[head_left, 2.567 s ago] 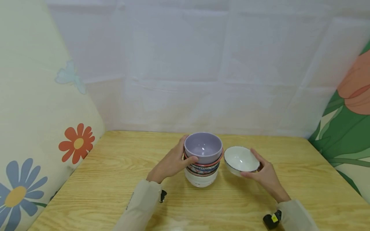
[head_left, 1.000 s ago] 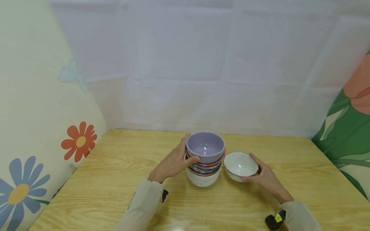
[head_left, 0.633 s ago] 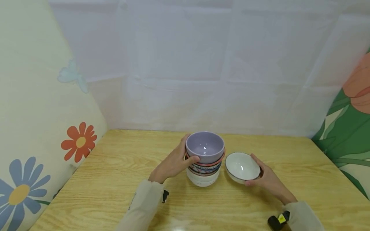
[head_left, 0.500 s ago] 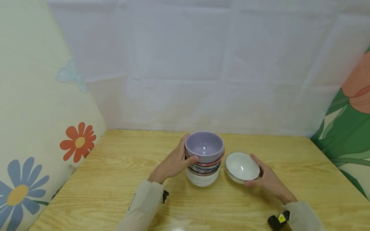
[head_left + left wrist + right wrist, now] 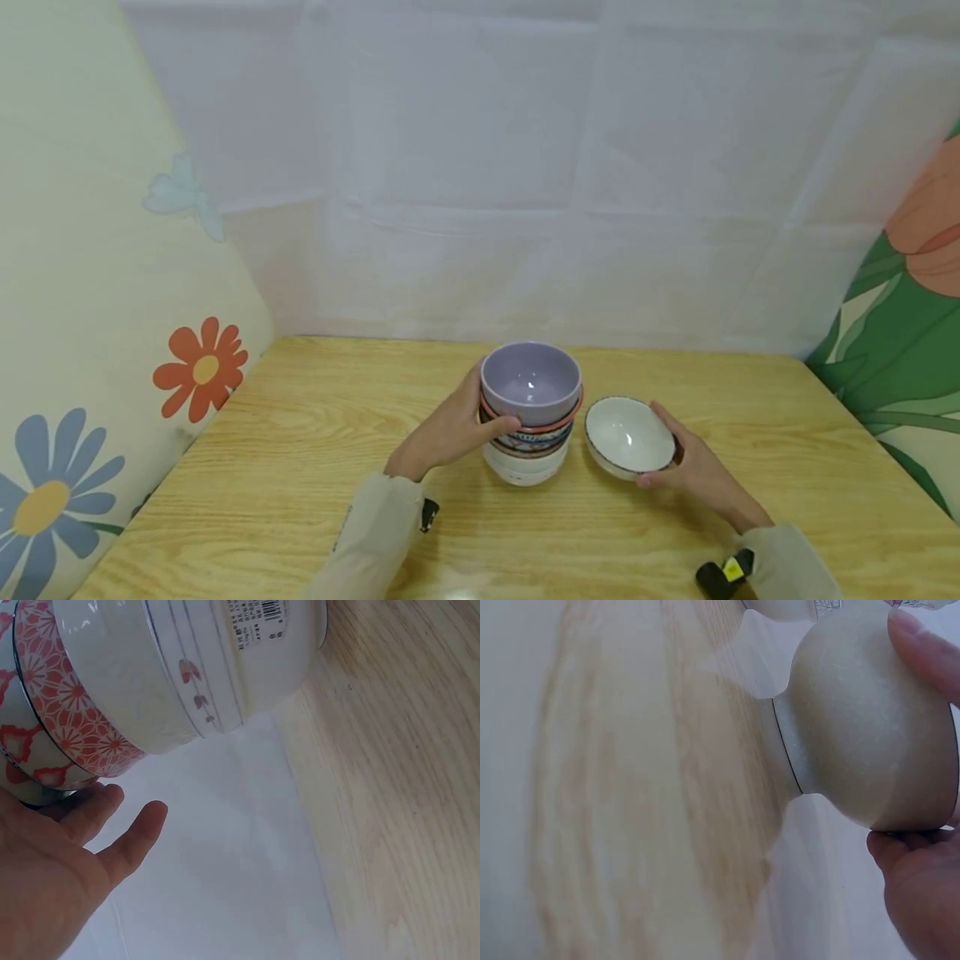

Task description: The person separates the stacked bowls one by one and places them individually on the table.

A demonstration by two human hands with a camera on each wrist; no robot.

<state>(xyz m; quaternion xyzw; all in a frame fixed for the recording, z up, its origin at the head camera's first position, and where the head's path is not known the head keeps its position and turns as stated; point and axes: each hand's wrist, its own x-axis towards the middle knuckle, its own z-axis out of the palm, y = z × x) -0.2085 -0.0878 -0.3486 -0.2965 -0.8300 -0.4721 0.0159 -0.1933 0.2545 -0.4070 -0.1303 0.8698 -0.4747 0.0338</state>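
Note:
A stack of several bowls (image 5: 529, 443) stands upright on the table, topped by a lilac bowl (image 5: 531, 385). Below it come patterned bowls (image 5: 64, 697) and, at the bottom, white ones, one bearing a barcode label (image 5: 256, 621). From the left side, my left hand (image 5: 450, 429) grips the stack just under its top, thumb in front, most other fingers hidden behind. To the right of the stack, my right hand (image 5: 701, 471) holds a white bowl with a dark rim (image 5: 628, 435) by its right side, slightly tilted. Whether its foot (image 5: 789, 742) touches the table cannot be told.
The wooden table (image 5: 300, 467) reaches back to a hanging white cloth (image 5: 480, 183). Flower-printed cloth (image 5: 82, 275) borders it on the left, and more (image 5: 911, 358) on the right. Black wrist devices (image 5: 723, 575) are worn at both sleeves.
Over the last seconds, my right hand has brought the white bowl lower and slightly to the right. My left thumb has slid a little down the stack, which stays in place.

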